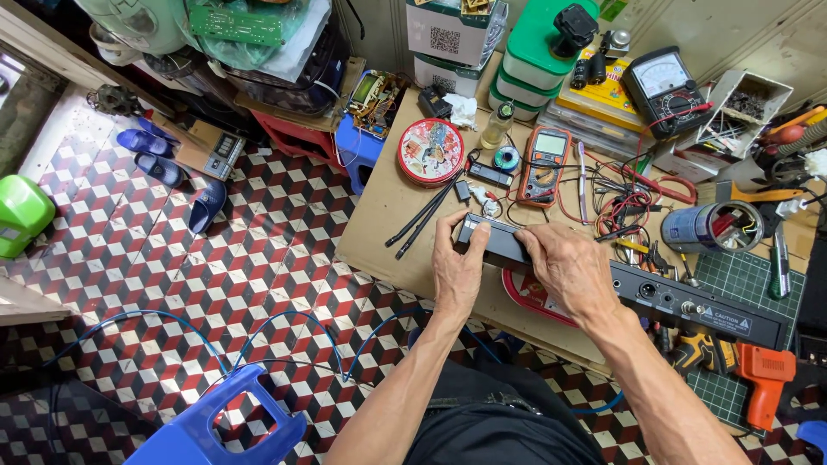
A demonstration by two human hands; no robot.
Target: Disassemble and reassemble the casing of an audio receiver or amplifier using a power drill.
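Head view. We record two bare hands on one long black device (655, 297), a flat box lying across the front edge of the wooden workbench (388, 215), its rear panel of sockets turned toward us and its far end reaching out over a green cutting mat (749, 275).

Left hand (458, 269): fingers bent and closed round the device's left end, thumb on the near side, fingertips over the top edge. Grasping.

Right hand (570, 269): laid palm down on the device's top just beside the left hand, fingers curled over the far edge and pressing on it. Grasping, not clenched into a fist.

Beneath the device we note a red oval tray (530, 297), partly hidden. Just behind the hands: two thin black rods (422, 215), an orange digital multimeter (544, 164) with red leads, and a round red tin (430, 151). Further right: a black analogue meter (665, 89) and an orange drill (765, 379) at the bench's near edge.
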